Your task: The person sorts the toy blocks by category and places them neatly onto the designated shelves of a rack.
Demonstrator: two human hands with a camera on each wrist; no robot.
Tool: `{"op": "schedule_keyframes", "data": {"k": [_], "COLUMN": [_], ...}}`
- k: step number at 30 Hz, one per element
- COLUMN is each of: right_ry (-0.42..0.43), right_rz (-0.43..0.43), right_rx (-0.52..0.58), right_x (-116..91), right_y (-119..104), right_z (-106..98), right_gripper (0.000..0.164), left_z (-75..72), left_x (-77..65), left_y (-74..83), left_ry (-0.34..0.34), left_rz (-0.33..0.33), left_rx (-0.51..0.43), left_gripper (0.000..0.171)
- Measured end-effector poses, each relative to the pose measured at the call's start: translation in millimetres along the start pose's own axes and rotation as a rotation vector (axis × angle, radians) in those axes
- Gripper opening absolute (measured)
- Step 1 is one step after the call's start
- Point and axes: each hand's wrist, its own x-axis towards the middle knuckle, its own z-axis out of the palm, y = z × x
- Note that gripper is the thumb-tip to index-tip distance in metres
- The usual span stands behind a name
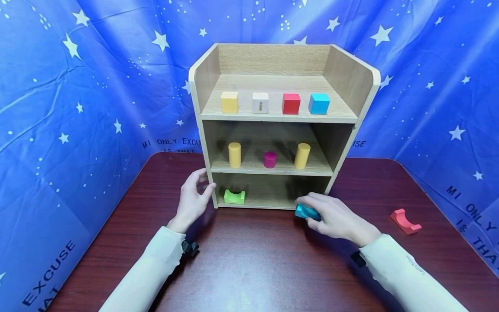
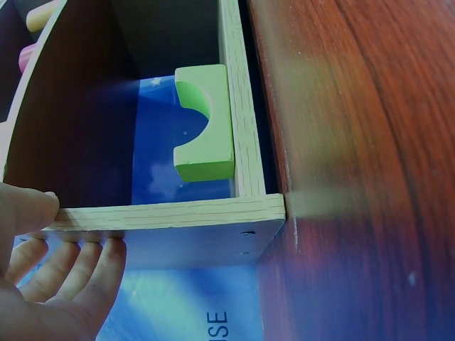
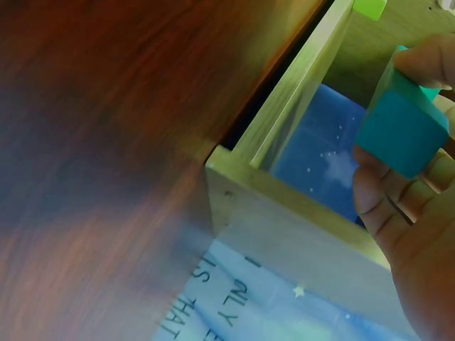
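My right hand (image 1: 335,216) grips a blue block (image 1: 307,212) at the front edge of the bottom shelf, near its right end. Close up in the right wrist view, thumb and fingers hold this block (image 3: 404,131) just by the compartment's opening. On the other side, my left hand (image 1: 193,201) holds the left side panel (image 2: 178,213) of the wooden shelf unit (image 1: 273,117), thumb at its front edge and fingers along its outer face. A green arch-shaped block (image 1: 234,197) sits at the left of the bottom shelf, notch upward.
A red arch-shaped block (image 1: 405,221) lies on the dark table (image 1: 241,268) to the right. Yellow, white, red and blue cubes (image 1: 319,104) line the top shelf. Two yellow cylinders (image 1: 234,155) flank a short magenta cylinder (image 1: 270,159) on the middle shelf. A blue starry curtain (image 1: 97,86) hangs behind.
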Motion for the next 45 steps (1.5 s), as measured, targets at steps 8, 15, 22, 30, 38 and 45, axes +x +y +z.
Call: {"op": "schedule_keyframes", "data": {"k": [8, 15, 22, 30, 38, 45], "right_ry": [-0.021, -0.014, -0.033, -0.073, -0.113, -0.134], "right_rz": [-0.011, -0.051, -0.078, -0.068, -0.051, -0.031], "right_rx": [0.0, -0.002, -0.004, 0.002, -0.01, -0.006], "right_x": [13, 27, 41, 56, 71, 80], "right_y": [-5, -7, -9, -12, -16, -17], "right_z": [5, 10, 17, 25, 31, 37], "right_gripper": [0.043, 0.043, 0.045, 0.046, 0.048, 0.05], "left_z": [2.0, 2.3, -2.4, -2.1, 2.3, -0.1], "left_x": [1.0, 0.8, 0.7, 1.2, -0.3, -0.4], "left_y": [-0.2, 9.5, 38.4, 38.7, 0.9, -0.3], "left_ry": [-0.002, 0.013, 0.002, 0.004, 0.008, 0.002], "left_rz": [0.001, 0.01, 0.008, 0.014, -0.002, -0.005], "left_rx": [-0.026, 0.0, 0.007, 0.001, 0.005, -0.001], "left_gripper": [0.041, 0.041, 0.039, 0.039, 0.042, 0.041]}}
